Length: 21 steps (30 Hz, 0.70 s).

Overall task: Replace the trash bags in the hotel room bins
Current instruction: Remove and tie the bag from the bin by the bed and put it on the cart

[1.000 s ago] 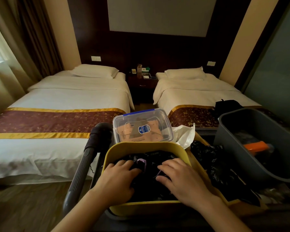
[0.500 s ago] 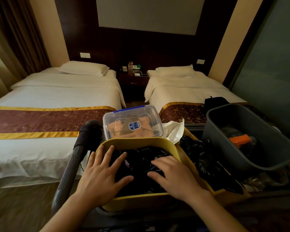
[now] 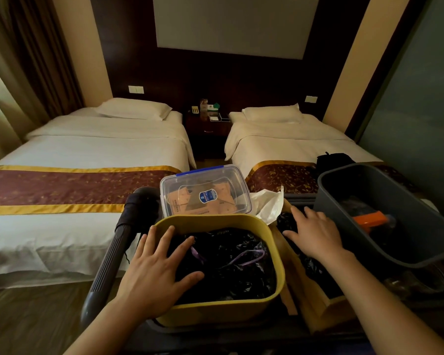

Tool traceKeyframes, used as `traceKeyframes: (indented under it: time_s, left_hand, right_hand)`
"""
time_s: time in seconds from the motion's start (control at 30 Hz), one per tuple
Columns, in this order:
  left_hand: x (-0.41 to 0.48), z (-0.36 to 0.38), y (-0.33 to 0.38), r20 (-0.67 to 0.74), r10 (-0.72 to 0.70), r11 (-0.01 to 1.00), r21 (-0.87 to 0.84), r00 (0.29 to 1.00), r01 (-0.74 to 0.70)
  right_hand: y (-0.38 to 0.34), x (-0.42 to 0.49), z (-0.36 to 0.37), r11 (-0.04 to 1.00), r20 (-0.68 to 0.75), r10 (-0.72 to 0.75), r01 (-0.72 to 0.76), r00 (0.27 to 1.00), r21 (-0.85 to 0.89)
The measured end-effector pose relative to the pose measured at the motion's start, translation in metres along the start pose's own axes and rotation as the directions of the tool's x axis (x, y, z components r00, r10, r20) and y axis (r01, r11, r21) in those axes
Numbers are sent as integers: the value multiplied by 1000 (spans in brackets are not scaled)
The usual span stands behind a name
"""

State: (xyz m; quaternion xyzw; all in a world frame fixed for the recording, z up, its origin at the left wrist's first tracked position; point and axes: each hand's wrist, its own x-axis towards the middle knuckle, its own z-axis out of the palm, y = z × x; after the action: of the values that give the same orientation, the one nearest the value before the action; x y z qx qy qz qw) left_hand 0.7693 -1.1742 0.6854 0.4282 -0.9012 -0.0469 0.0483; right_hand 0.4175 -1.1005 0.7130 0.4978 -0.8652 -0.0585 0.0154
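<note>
Left hand [image 3: 156, 271] flat, fingers spread, grip released, resting on black bag [image 3: 231, 262] lining yellow bin [image 3: 223, 310]. Right hand [image 3: 314, 233] at 2 o'clock of bin, grip released over loose black bags [image 3: 286, 221]. Advice: steady bin with left hand, pinch single bag, lift clear of grey tub [image 3: 369, 213].

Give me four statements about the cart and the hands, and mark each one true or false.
1. The left hand rests spread on the black bags in the yellow bin. True.
2. The right hand is inside the grey tub. False: it is on black bags beside the yellow bin.
3. The clear box has its lid on. True.
4. An orange object lies in the yellow bin. False: it lies in the grey tub.
</note>
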Motion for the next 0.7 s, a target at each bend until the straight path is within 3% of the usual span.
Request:
traceKeyframes:
  time_s: [0.17,0.4,0.53,0.63,0.7]
  left_hand:
    - [1,0,-1,12,-2,1000,5,1000,2]
    - [1,-3,1,21,0,1000,17,1000,-1]
    - [1,-2,2,15,-4,999,33,1000,4]
    - [0,-1,1,11,-7,1000,21,1000,7]
    - [0,-2,0,18,-11,999,35,1000,10]
  right_hand:
    - [-7,27,10,999,106,-19,23,994,-31]
    - [-8,39,7,994,125,-47,33,991,108]
    - [2,33,5,926,-175,-26,90,984,366]
    - [4,23,-9,836,-446,75,187,892,515]
    - [-2,14,-24,758,-529,160,239,833,606]
